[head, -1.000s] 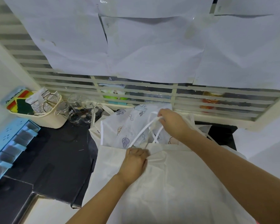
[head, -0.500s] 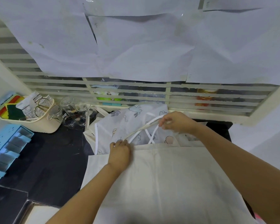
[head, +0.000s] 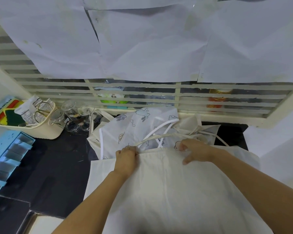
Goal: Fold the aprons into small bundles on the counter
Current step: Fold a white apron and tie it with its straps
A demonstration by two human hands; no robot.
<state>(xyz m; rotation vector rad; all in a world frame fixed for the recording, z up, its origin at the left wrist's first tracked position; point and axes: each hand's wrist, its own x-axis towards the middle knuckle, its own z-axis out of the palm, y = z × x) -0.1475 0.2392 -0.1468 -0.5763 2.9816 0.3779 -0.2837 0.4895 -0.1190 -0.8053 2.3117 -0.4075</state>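
Observation:
A plain cream apron (head: pixel 167 188) lies spread flat on the dark counter (head: pixel 46 166) in front of me. My left hand (head: pixel 126 158) grips its top edge near the left corner, where the neck strap (head: pixel 161 136) starts. My right hand (head: pixel 195 152) pinches the same top edge further right, with its thumb on the cloth. Behind it lies a white apron printed with small cartoon figures (head: pixel 132 129), with white ties crossing it. A crumpled cream apron (head: pixel 191 125) sits at the back right.
A cream basket (head: pixel 32 130) with packets and sponges stands at the back left, with several glass jars (head: pixel 71 115) beside it. A blue rack (head: pixel 5 159) runs along the left edge. A slatted window covered with paper sheets (head: pixel 142 48) closes the back.
My right hand has let go of the raised strap and come down to the cream apron's top edge. My left hand stays on that edge.

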